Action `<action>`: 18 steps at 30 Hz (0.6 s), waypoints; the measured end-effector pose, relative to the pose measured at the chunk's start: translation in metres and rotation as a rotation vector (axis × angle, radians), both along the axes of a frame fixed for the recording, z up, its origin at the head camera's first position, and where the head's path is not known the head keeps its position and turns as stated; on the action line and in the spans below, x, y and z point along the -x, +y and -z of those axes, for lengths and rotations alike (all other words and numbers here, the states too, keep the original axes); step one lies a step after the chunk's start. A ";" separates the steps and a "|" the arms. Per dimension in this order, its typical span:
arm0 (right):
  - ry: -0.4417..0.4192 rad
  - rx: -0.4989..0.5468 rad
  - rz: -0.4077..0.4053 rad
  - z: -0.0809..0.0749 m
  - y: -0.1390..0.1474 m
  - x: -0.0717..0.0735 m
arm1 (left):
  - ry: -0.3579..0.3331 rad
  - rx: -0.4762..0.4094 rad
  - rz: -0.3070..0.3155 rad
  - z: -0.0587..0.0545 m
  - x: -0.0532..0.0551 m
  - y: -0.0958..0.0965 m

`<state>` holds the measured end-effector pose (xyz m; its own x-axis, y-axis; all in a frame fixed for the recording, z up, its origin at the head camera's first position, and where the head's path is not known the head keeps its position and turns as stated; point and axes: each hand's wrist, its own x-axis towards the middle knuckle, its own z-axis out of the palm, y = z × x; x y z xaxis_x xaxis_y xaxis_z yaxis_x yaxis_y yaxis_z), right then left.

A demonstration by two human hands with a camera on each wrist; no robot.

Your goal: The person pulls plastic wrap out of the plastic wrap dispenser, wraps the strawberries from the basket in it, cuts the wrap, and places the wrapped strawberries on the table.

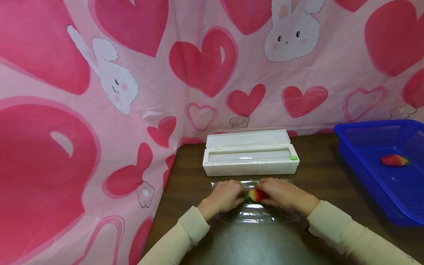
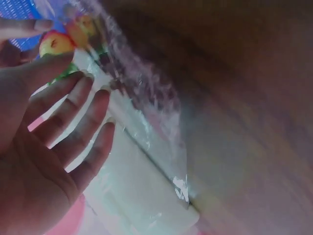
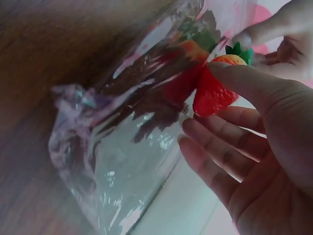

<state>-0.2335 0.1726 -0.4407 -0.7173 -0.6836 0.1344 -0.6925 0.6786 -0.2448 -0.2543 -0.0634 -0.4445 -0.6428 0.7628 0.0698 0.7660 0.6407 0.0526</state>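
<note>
A red and yellow strawberry (image 1: pixel 256 195) with green leaves lies sideways between both hands, low over a sheet of clear plastic wrap (image 1: pixel 253 215) on the table. My left hand (image 1: pixel 226 195) holds its leafy end, thumb against the strawberry (image 2: pixel 55 44) in the left wrist view. From the other side my right hand (image 1: pixel 281 193) pinches the red tip of the strawberry (image 3: pixel 217 95) between thumb and fingers. The other fingers of each hand spread loosely beneath it. Shiny and creased, the plastic wrap (image 3: pixel 115 166) stretches out under both hands and mirrors the fruit.
Behind the hands stands a white wrap dispenser box (image 1: pixel 250 168), its lid raised, with a roll inside and a green slider (image 1: pixel 293 158) at its right end. A blue basket (image 1: pixel 361 173) on the right holds another strawberry (image 1: pixel 394 160). A heart-patterned cloth (image 1: pixel 198 22) hangs behind the brown table (image 1: pixel 179 176).
</note>
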 end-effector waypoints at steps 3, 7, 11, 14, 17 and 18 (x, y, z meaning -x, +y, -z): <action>0.022 -0.022 0.022 -0.005 0.007 -0.007 | -0.045 -0.005 -0.012 -0.003 -0.003 -0.009; 0.050 -0.021 0.044 -0.014 0.027 -0.022 | -0.082 -0.021 -0.024 -0.010 -0.012 -0.031; 0.065 -0.005 0.027 -0.017 0.053 -0.039 | -0.098 -0.029 0.002 -0.018 -0.027 -0.052; 0.087 0.021 -0.039 -0.011 0.069 -0.051 | -0.095 -0.005 0.037 -0.020 -0.038 -0.064; 0.132 0.037 -0.117 -0.002 0.079 -0.060 | -0.068 0.045 0.061 -0.018 -0.046 -0.072; 0.157 0.036 -0.138 0.002 0.081 -0.062 | -0.051 0.065 0.066 -0.017 -0.048 -0.074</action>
<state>-0.1716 0.2533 -0.4425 -0.5853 -0.7669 0.2632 -0.8100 0.5672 -0.1486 -0.2067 -0.1370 -0.4275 -0.5925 0.8054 -0.0126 0.8040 0.5923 0.0526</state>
